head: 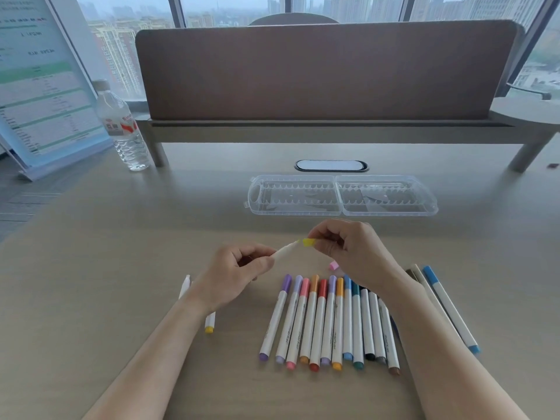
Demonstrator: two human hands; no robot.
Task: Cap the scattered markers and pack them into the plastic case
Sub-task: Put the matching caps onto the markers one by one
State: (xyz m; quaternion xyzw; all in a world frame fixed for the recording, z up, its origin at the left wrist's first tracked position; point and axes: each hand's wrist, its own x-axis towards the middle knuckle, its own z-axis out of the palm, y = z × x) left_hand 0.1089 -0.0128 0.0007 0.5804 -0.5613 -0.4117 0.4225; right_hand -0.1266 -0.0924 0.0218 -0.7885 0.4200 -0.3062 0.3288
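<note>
My left hand (235,275) grips a white yellow marker (286,249) by its barrel, tip pointing right and up. My right hand (348,253) pinches a yellow cap (309,242) right at that tip. Below the hands, several capped markers (327,322) lie side by side in a row. Two more markers (445,307) lie at the right, partly hidden by my right forearm. An uncapped white marker (184,287) lies under my left wrist. A loose pink cap (333,265) sits beside my right hand. The clear plastic case (341,195) lies open and empty beyond the hands.
A water bottle (122,128) stands at the back left beside a tilted document stand (42,92). A raised wooden shelf with a brown divider panel (327,71) runs across the back. A cable port (331,165) sits just behind the case.
</note>
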